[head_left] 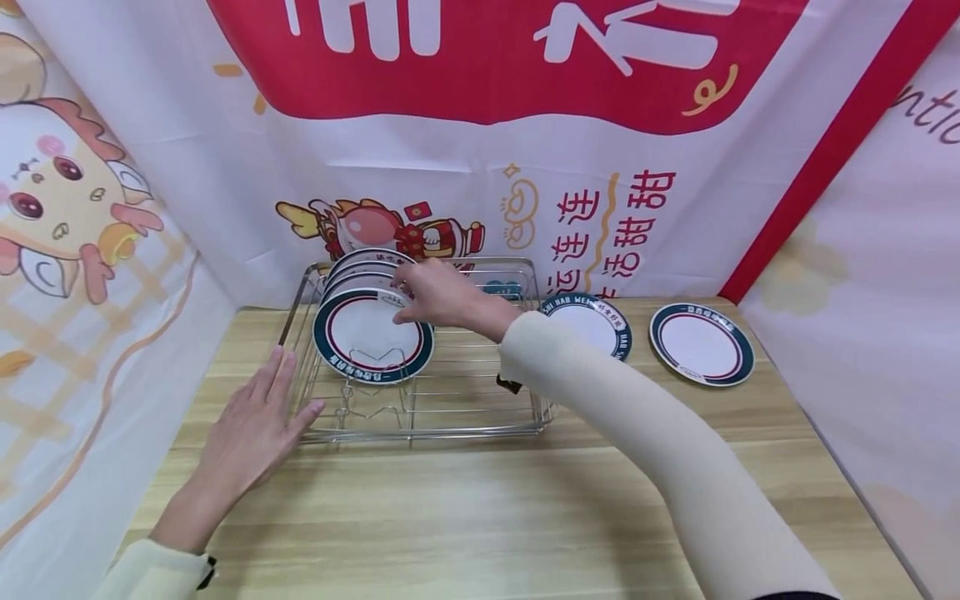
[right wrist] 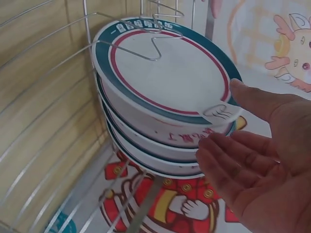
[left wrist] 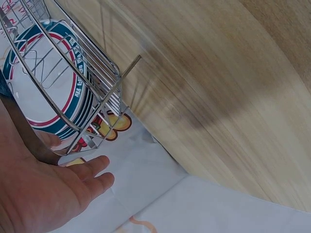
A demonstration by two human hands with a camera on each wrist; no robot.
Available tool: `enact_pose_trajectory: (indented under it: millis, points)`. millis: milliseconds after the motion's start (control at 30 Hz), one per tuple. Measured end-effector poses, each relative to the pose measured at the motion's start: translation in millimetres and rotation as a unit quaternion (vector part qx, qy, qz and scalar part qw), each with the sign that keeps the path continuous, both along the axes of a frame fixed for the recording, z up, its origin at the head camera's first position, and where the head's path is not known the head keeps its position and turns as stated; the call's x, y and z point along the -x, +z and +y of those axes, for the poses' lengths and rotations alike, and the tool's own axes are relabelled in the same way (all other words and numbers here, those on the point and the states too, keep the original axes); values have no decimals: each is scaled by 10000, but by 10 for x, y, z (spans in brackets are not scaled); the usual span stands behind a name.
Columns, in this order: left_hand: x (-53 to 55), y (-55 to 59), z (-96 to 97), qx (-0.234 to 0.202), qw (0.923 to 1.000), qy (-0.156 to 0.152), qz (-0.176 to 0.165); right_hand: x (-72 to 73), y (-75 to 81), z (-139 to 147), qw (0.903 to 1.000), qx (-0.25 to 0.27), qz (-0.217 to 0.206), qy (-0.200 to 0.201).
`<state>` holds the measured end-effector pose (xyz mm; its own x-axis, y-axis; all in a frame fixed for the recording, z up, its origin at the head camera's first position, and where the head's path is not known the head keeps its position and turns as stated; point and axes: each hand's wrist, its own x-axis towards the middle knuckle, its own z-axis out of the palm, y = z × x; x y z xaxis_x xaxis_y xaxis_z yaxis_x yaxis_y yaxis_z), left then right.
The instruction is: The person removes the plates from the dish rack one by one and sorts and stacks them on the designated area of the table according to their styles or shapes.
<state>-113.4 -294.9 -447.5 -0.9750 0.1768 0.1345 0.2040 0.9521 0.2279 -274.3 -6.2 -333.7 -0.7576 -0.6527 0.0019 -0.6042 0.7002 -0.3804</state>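
A metal wire dish rack [head_left: 472, 433] stands on the table and holds several white plates with blue-green rims, leaning one behind another at its left. My right hand [head_left: 444, 293] is at the right edge of the front plate [head_left: 363, 333]. In the right wrist view, the thumb lies on that plate's [right wrist: 160, 73] rim and the curled fingers [right wrist: 228, 158] reach behind it. My left hand [head_left: 251, 425] rests against the rack's left side, fingers extended and thumb over the front left corner. The left wrist view shows the left palm [left wrist: 43, 194] beside the rack's wires.
Two more plates lie on the wooden table [head_left: 480, 517] right of the rack: one plate [head_left: 588, 325] partly behind my right sleeve, another plate [head_left: 701, 343] farther right. A printed cloth [head_left: 450, 183] hangs behind the rack, with more cloth on both sides.
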Motion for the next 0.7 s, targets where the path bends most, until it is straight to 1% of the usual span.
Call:
enact_pose_trajectory:
  millis: [100, 200, 267, 467, 567, 700]
  points:
    - [5, 1, 10, 16, 10000, -5, -6, 22, -60, -58, 9996, 128, -229, 40]
    - [5, 2, 13, 30, 10000, -1, 4, 48, -123, -120, 9992, 182, -339, 82]
    - [6, 2, 14, 34, 10000, -11, 41, 61, -161, -163, 9989, 157, -432, 47]
    - [9, -3, 12, 34, 9999, -35, 98, 116, -283, -277, 9972, -166, -710, -180]
    - [6, -7, 7, 22, 9999, -33, 98, 125, -325, -294, 9972, -183, -706, -139]
    - [5, 1, 2, 32, 10000, -31, 84, 125, -338, -293, 9984, -168, -534, 38]
